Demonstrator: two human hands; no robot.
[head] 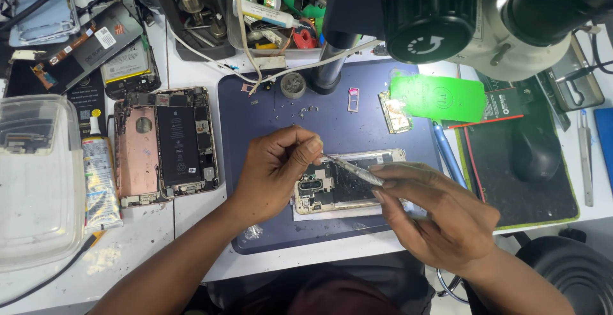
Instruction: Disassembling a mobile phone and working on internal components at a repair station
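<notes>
Far left: a clear plastic box stands on the white desk, and a tube of glue lies just beside its right wall.
Left of the mat: a rose-gold phone with its back removed lies flat on the desk, with the battery and the boards showing; above it lie more opened phones and loose parts.
Mat: a dark blue work mat covers the middle of the desk; small screws and scraps are scattered on its upper part.
Left hand: it rests on the mat at the left end of the small opened phone; the grip is closed, thumb and fingers pinched together at the tip of the tool.
Small opened phone: it lies flat on the mat between the two hands, gold frame, inner parts facing up.
Right hand: its grip is closed around silver tweezers, which point to the left, over the phone, to the left fingertips.
Above the phone: a small SIM tray and a small circuit board lie on the mat, next to a green card.
Top right: a microscope head hangs over the desk.
Right: a black mat with green edge lies beside the blue one.
</notes>
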